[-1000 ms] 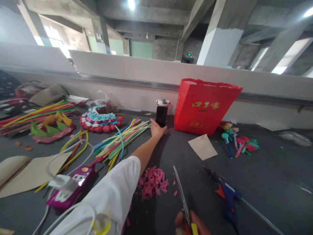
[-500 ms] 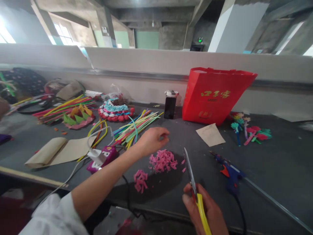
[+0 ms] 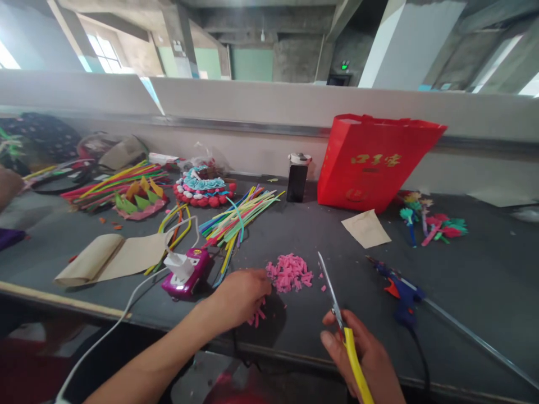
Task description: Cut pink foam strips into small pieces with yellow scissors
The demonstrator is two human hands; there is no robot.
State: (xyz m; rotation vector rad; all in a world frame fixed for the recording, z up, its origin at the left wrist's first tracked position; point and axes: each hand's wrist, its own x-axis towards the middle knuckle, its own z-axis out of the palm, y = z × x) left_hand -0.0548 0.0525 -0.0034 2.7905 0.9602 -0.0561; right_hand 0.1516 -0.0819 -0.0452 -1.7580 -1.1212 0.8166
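Note:
My right hand [image 3: 364, 356] grips a pair of yellow-handled scissors [image 3: 351, 350], their metal blades together and pointing up and away from me. My left hand [image 3: 242, 294] hovers low over the smaller heap of pink cut pieces [image 3: 257, 318], covering most of it. Its fingers are curled together, and whatever lies between them is hidden. Just right of those fingertips is a larger heap of pink cut pieces [image 3: 289, 273]. A few stray bits [image 3: 323, 288] lie between that heap and the scissor blades.
A glue gun [image 3: 402, 294] with a long clear stick lies at right. Behind stand a red bag [image 3: 370, 168] and a bottle [image 3: 297, 179]. Colourful strips [image 3: 244, 216], a purple power socket [image 3: 187, 278] with a white cable, and a brown paper roll [image 3: 95, 258] are left. Another person's hand [image 3: 8, 188] shows far left.
My left hand has come down and toward me, from above the larger pink heap to over the smaller one. My right hand keeps the scissors in nearly the same place.

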